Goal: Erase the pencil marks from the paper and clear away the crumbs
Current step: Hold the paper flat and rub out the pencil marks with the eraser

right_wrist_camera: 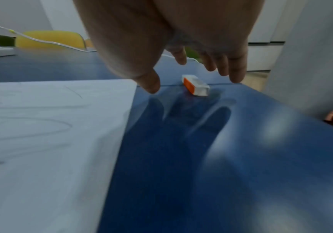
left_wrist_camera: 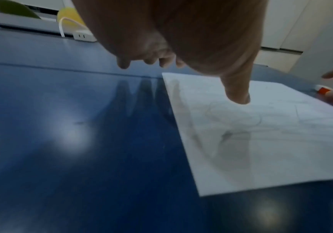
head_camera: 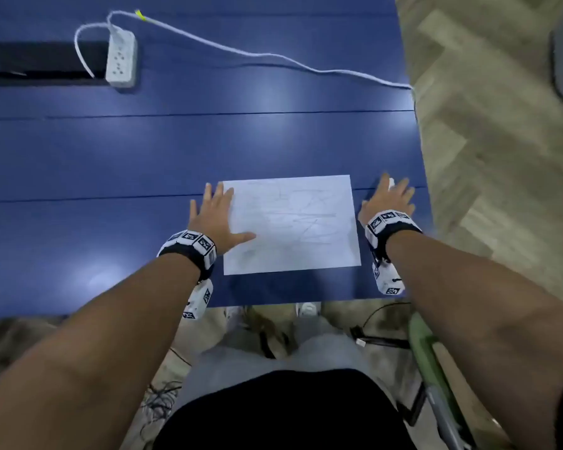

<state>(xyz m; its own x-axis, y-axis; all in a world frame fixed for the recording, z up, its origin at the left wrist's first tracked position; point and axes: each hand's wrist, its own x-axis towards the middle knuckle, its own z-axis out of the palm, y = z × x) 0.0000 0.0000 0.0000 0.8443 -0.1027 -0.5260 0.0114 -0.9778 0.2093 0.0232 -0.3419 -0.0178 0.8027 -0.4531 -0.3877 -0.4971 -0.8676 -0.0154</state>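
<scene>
There, the paper (head_camera: 291, 224) with grey pencil marks (head_camera: 293, 219) lay flat on the blue table (head_camera: 143, 151). The left hand (head_camera: 216, 216) spread flat over its left edge. The right hand (head_camera: 389, 198) hung loose above the eraser (right_wrist_camera: 195, 85), holding nothing.

One paper (head_camera: 291, 222), one eraser (right_wrist_camera: 196, 85), one power strip (head_camera: 121, 58), two hands (head_camera: 216, 216)

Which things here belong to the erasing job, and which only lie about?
For the job: paper with pencil marks; eraser on the table; left hand; right hand.

Lying about: power strip; white cable.
</scene>
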